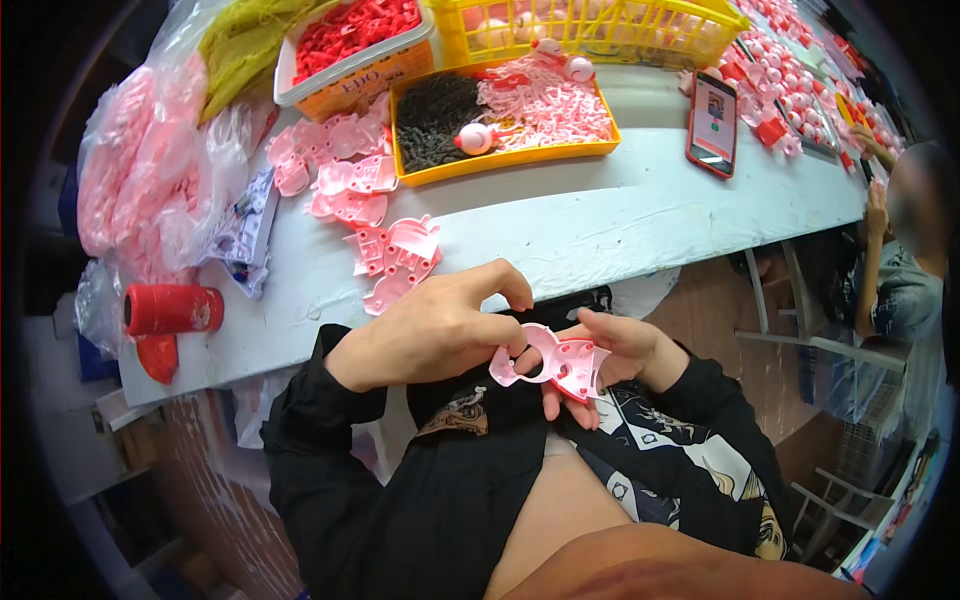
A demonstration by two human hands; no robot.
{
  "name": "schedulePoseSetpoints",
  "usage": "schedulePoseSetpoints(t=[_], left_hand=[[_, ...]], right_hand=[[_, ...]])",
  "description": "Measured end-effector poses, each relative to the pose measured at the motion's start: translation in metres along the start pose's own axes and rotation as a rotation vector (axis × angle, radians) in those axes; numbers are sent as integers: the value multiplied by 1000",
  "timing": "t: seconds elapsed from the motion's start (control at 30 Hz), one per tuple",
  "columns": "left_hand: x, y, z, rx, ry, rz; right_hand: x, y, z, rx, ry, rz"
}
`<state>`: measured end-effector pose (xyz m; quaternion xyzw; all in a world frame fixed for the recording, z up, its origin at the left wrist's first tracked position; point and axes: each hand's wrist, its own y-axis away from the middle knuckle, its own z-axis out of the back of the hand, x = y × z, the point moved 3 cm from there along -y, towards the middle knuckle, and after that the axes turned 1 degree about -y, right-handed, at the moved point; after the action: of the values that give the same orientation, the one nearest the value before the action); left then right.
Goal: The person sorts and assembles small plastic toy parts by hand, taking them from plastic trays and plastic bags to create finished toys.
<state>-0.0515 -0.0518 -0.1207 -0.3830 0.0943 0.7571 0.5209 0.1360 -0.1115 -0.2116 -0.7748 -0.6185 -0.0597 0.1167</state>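
Nearest, above the person's lap and just short of the table edge, the right hand (630,350), palm turned up, holds a glossy pink plastic shell half with a ring-like opening (575,368), its fingers beneath and its thumb along the upper side. The shell's long axis runs roughly left to right, dipping slightly rightward; the looped end points toward the left hand (455,325), and the wider, deeper-pink end points into the right palm. The left hand arches over the looped end, thumb and forefinger bent with a gap between them, one digit at the rim; whether it grips there cannot be told. Beyond, on the white-covered table (600,215), lie a red cylinder (175,309) at left and a cluster of loose pink plastic shell pieces (400,255). Farther back, a shallow yellow tray (510,165) carries black and pale-pink small parts, with a red-edged phone (712,125) to its right. Behind stand a white tub of red parts (428,45) and a yellow lattice basket (600,45).
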Motion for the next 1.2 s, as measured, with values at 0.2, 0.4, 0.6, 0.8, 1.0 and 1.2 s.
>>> schedulePoseSetpoints(t=[0.2,0.4,0.6,0.8,1.0,1.2], left_hand=[[10,-28,-6,19,79,43],[58,-41,31,-545,-323,225],[93,-54,44,-441,-652,396],[124,-59,43,-400,-570,445],[122,-50,53,-522,-449,511],[105,-27,83,-440,-422,603]], right_hand=[[-5,20,6,-33,-110,177],[37,34,-20,-363,290,637],[58,17,-9,-366,383,710],[69,0,16,-393,331,795],[68,2,22,-519,331,906],[62,2,24,-478,293,915]])
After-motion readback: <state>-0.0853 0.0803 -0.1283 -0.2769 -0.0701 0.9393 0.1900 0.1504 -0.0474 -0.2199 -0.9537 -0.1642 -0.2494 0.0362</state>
